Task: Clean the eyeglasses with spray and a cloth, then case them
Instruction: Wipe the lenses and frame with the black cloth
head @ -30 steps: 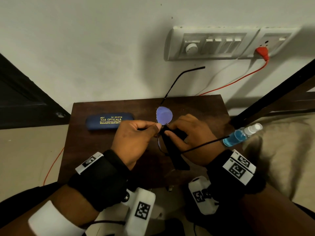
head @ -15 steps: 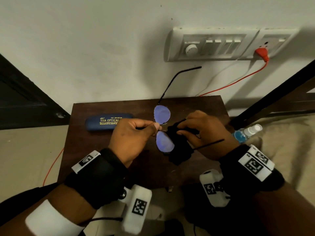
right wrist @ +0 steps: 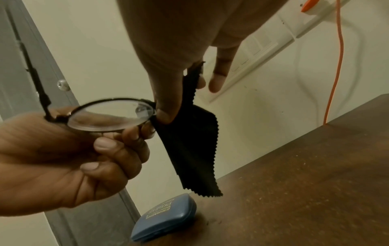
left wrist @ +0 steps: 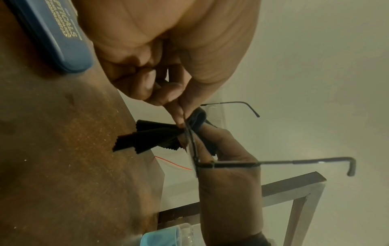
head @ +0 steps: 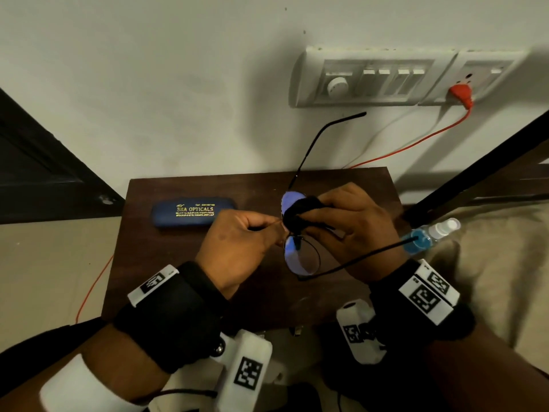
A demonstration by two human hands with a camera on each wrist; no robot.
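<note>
My left hand (head: 237,242) pinches the thin black eyeglasses (head: 301,258) at the bridge, holding them above the brown table (head: 184,263). Both temple arms are unfolded; one points up toward the wall, the other runs right over my right wrist. My right hand (head: 350,224) pinches the black cloth (head: 300,212) around the far lens. In the right wrist view the cloth (right wrist: 193,149) hangs down from the thumb beside the near lens (right wrist: 111,114). In the left wrist view the glasses (left wrist: 193,149) are seen edge-on. The blue case (head: 191,211) lies shut at the table's back left.
A spray bottle (head: 430,236) with blue liquid lies on beige bedding to the right of the table. A switchboard (head: 386,78) with a red plug and cable (head: 416,144) is on the wall behind. A dark bed frame (head: 481,162) rises at the right.
The right hand moved the cloth from the near lens up to the far lens. The near lens is now uncovered. The left hand kept its pinch on the bridge.
</note>
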